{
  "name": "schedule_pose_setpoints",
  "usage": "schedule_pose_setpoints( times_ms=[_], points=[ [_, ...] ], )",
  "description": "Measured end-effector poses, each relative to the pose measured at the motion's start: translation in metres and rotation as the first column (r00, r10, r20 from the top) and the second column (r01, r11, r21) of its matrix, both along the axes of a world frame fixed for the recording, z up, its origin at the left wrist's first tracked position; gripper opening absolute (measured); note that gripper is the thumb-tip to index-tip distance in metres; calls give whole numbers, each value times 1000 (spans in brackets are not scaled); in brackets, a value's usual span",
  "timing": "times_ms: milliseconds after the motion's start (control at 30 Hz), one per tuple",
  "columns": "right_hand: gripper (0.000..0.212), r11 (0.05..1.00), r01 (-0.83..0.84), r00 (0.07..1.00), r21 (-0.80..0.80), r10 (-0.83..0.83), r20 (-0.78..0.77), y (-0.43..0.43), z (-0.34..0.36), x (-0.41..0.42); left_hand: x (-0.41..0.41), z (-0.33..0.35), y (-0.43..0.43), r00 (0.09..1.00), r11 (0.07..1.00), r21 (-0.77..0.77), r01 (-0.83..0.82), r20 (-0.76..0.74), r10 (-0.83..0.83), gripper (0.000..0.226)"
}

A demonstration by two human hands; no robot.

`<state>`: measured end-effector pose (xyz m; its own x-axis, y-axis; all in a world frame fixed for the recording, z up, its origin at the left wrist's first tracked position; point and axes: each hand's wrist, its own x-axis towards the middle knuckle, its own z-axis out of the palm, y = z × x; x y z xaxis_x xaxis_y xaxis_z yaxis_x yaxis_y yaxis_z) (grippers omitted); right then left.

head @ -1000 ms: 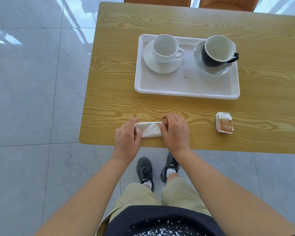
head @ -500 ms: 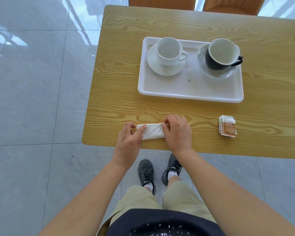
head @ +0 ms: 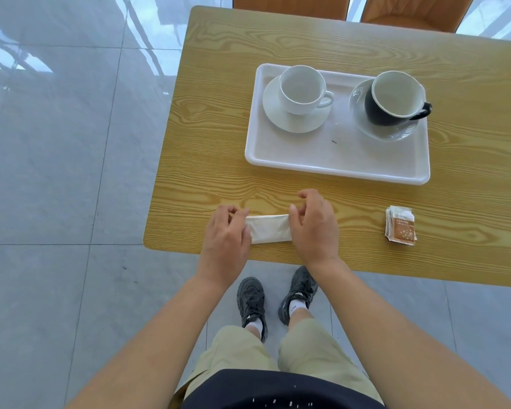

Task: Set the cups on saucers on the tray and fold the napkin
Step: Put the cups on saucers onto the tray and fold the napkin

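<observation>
The folded napkin point(head: 268, 232) lies by the near edge of the table point(head: 219, 160), short of the tray point(head: 322, 156). The left hand point(head: 223, 240) pinches its left end, fingers curled. The right hand point(head: 314, 228) curls loosely over the right end, and I cannot tell whether it grips.

Tabletop point(head: 219, 143): tray point(head: 337, 169) on far middle. In tray, left cup point(head: 303, 90) on left saucer point(head: 278, 119), right cup point(head: 394, 97) on right saucer point(head: 366, 125). Napkin point(head: 269, 233) near front edge, before tray's left part. Left hand point(head: 224, 234) on napkin's left end, right hand point(head: 313, 228) at right end. Packets point(head: 400, 227) well right of napkin. Two chairs point(head: 289, 4) behind far edge.
</observation>
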<state>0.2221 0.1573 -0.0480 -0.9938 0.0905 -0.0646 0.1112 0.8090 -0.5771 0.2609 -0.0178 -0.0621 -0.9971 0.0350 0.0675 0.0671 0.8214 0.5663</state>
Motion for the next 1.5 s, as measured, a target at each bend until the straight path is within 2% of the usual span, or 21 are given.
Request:
schedule_pose_setpoints(
  times_ms=[67, 167, 267, 400, 867, 1033, 1133, 1200, 1300, 1400, 1500],
  points=[
    [29, 994, -67, 994, 84, 73, -75, -7, -4, 0, -9, 0, 6, 999, 998, -40, -50, 9, 51, 35],
    [36, 977, -129, 987, 167, 143, -73, -19, -15, -7, -23, -6, 19, 987, 986, -126, -107, 108, 121, 47],
    [41, 974, -106, 992, 201, 118, -48, -25, -27, -18, -34, -16, 28, 971, 973, -188, -133, 170, 166, 56],
    [50, 958, -99, 992, 270, 117, -54, -28, -40, -21, -37, -28, 26, 974, 962, -232, -145, 138, 180, 57],
    [47, 944, -109, 992, 312, 123, -26, -29, -48, -23, -38, -36, 25, 960, 934, -342, -107, 208, 186, 61],
    [44, 974, -91, 995, 209, 96, -12, -29, -39, -25, -40, -28, 23, 951, 948, -303, -99, 251, 180, 60],
    [40, 990, -89, 995, 109, 84, 45, -18, -25, -27, -39, -18, 17, 952, 972, -195, -133, 246, 180, 57],
    [39, 986, -148, 985, 79, 140, 105, -9, -14, -31, -42, -12, 13, 950, 978, -113, -174, 244, 197, 53],
    [35, 979, -196, 975, 59, 188, 118, 1, 4, -35, -43, -4, 8, 939, 981, -38, -188, 287, 191, 49],
    [30, 958, -277, 955, 71, 266, 129, 2, 18, -30, -45, 8, 0, 942, 986, 33, -166, 301, 148, 40],
    [29, 922, -380, 905, 76, 353, 239, 2, 24, -21, -42, 21, -6, 948, 994, 49, -100, 308, 80, 34]
  ],
)
